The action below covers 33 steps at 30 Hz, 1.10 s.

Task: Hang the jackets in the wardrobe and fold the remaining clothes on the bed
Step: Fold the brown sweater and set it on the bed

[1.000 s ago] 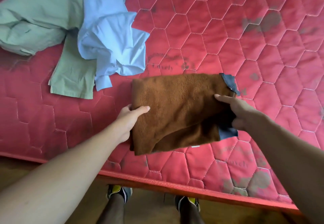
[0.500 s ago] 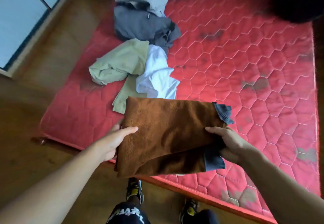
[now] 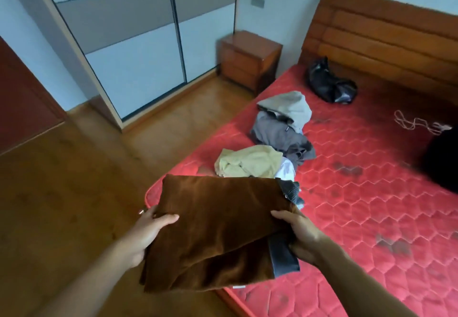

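Right now the wardrobe (image 3: 138,43) off to my left shows two sliding doors, both closed, and one bedside cabinet (image 3: 247,61) stands between it and the bed (image 3: 359,205). My left hand (image 3: 146,235) grips the left edge of the folded brown garment (image 3: 218,232), thumb on top, and my right hand (image 3: 302,237) grips the right edge the same way, beside its dark grey trim. I hold it in the air over the near corner of the bed. I take this to be the folding step, with this one piece done and needing a place. The next move calls for lowering it flat onto a bare patch of the bed, both hands letting go together so the folds keep. Beyond it I count four loose pieces in one heap: one pale yellow top (image 3: 247,164), one white shirt (image 3: 286,171), one dark grey piece (image 3: 282,140) and one light grey hooded piece (image 3: 290,108). The two grey ones may be jackets for hanging, though I cannot be sure. Further right lie one black bag (image 3: 329,86) and one cord (image 3: 416,123)
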Tool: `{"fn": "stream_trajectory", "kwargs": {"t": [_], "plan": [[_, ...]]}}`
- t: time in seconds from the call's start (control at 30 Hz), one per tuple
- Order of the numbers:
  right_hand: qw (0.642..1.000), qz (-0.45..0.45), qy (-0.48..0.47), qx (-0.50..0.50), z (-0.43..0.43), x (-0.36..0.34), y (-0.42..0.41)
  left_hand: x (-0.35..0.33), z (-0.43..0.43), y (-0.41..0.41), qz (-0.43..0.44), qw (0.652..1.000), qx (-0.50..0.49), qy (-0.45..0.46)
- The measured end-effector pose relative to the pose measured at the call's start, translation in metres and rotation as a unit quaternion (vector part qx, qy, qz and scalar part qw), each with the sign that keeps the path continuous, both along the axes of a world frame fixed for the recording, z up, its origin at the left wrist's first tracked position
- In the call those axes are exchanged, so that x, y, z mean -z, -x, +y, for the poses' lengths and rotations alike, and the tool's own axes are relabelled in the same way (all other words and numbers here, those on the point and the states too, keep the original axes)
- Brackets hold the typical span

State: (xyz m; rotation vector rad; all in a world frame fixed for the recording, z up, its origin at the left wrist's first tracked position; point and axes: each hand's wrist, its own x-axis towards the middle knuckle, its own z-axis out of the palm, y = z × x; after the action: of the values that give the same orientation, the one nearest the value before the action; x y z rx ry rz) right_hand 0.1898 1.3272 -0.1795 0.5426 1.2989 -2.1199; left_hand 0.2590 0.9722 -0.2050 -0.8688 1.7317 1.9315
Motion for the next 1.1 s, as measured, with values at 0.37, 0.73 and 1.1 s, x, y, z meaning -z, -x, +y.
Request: {"fn": "stream_trajectory", "kwargs": {"t": [0.37, 0.73, 1.1], "plan": [[0.999, 0.037, 0.018, -0.019, -0.277, -0.033, 0.055, -0.067, -0.259, 0.023, 0.036, 0.997, -0.066, 0.011], [0.999, 0.043, 0.023, -0.020, -0.467, -0.028, 0.208, -0.083, -0.444, 0.171, 0.044, 0.996, -0.072, 0.040], [0.998, 0.051, 0.016, 0.024, -0.608, -0.057, 0.399, -0.120, -0.597, 0.393, 0.063, 0.995, -0.008, 0.070]]}}
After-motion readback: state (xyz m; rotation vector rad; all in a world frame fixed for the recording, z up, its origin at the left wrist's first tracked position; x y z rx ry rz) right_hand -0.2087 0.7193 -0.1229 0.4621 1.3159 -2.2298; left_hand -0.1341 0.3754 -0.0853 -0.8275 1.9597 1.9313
